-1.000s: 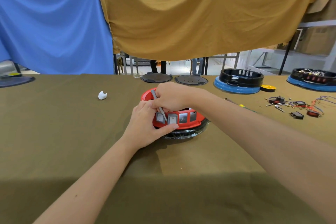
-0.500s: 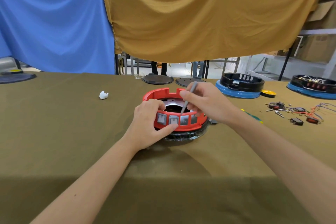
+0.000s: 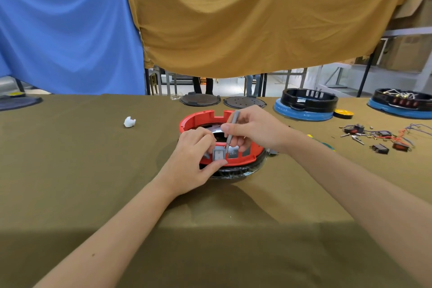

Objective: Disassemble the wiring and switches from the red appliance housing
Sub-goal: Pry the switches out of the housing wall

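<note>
The red housing sits on the cloth-covered table in front of me, my left hand pinching the grey switch in its near wall while my right hand grips a thin grey tool with its tip at the switch's top right edge. If I lever too hard, the tip could skid into my left fingers. The switch's clips or the red rim could also crack, I think.
</note>
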